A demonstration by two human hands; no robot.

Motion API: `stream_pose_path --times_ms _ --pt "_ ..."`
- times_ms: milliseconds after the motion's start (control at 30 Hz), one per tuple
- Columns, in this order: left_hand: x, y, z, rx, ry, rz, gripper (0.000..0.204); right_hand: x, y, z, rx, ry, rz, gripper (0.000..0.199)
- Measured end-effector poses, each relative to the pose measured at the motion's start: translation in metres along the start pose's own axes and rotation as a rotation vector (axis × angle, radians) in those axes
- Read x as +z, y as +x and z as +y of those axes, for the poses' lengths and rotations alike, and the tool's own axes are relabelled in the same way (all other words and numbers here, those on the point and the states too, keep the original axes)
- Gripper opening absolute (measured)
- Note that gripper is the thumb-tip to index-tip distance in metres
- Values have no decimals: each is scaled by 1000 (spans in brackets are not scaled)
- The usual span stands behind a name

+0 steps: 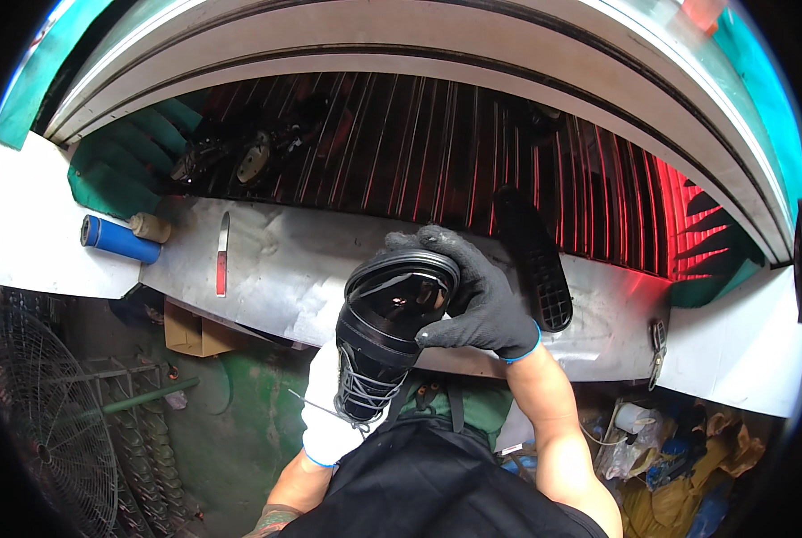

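Note:
I hold a black shoe (378, 336) with a glossy toe and grey laces in front of my body, its toe pointing away from me. My left hand (323, 412), in a white glove, is closed around the laced heel end; most of its fingers are hidden behind the shoe. My right hand (477, 300), in a dark grey glove, grips the toe end, thumb on the near side and fingers over the far rim. To the right, a loose black shoe sole (537, 264) lies across the bench edge and the dark slats.
A metal bench (284, 251) bears a red-handled knife (222, 255). At its left are a blue roll (118, 240) and a tan roll (151, 227). Shoes (255, 160) sit on the dark slats (401, 152) under a hood. Pliers (658, 352) lie right; a fan (47, 430) stands lower left.

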State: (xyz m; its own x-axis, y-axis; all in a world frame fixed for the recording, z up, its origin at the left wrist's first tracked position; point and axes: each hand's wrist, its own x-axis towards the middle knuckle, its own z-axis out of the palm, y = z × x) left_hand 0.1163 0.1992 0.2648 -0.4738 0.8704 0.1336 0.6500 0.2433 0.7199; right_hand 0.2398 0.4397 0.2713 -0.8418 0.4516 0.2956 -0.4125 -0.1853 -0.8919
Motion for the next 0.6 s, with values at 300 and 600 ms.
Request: stream_pose_path --times_ms 300,600 --pt "0 -2 0 -19 -34 -18 83 3 4 -12 90 -42 -3 98" --pt "1 0 2 8 -26 -26 79 1 1 -8 37 -8 -20 97"
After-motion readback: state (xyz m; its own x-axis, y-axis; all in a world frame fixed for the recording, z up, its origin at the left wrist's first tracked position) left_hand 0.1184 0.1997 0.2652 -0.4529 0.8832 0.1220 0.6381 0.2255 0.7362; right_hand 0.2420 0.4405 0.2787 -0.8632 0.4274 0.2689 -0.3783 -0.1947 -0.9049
